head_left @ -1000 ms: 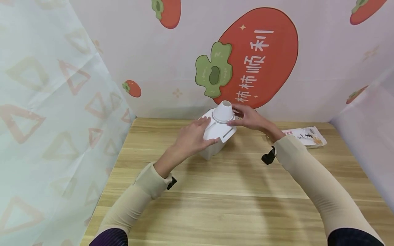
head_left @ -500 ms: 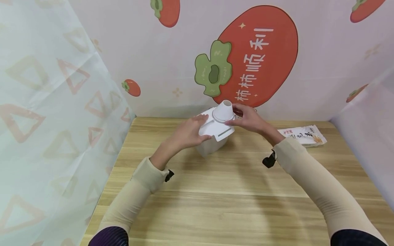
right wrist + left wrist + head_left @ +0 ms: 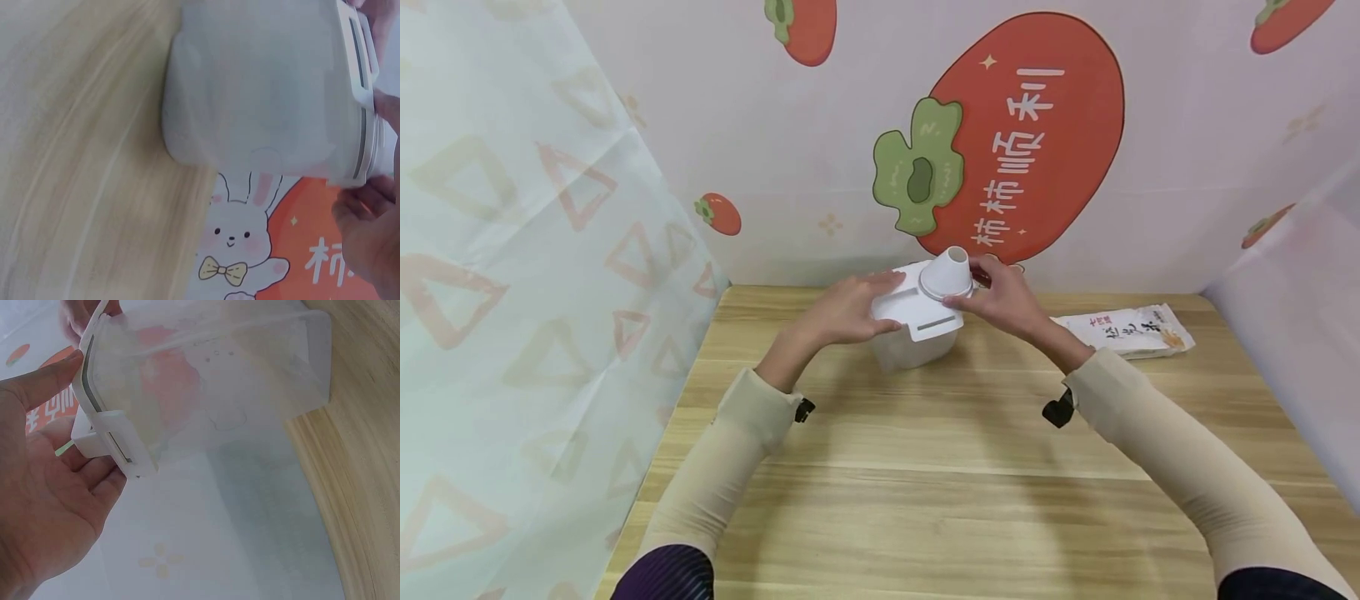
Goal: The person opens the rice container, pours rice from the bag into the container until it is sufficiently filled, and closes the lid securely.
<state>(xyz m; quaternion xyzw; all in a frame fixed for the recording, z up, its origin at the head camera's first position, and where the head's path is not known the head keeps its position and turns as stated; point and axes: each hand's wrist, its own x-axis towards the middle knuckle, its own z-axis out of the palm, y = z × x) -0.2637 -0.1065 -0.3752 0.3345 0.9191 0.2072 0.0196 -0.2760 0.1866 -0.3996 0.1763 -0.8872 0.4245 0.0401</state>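
A frosted plastic storage container [image 3: 913,348] stands on the table near the back wall, with a white lid [image 3: 901,307] on top. The lid has slotted side flaps, and a white hollow cone [image 3: 947,273] rises at its right end. My left hand [image 3: 850,310] grips the lid's left end, thumb on the near side and fingers on the far side. In the left wrist view its fingers reach under a side flap [image 3: 128,444]. My right hand [image 3: 1003,296] holds the lid's right end around the cone's base, thumb in front, fingers partly hidden behind.
A white printed packet [image 3: 1138,329] lies at the back right of the wooden table [image 3: 917,500], partly behind the right forearm. Patterned cloth walls [image 3: 805,142] enclose the back and both sides.
The container has turned clockwise, so its near lid flap now faces more toward me. My left hand has swung left and slightly back with it; the right hand has stayed about the cone's base.
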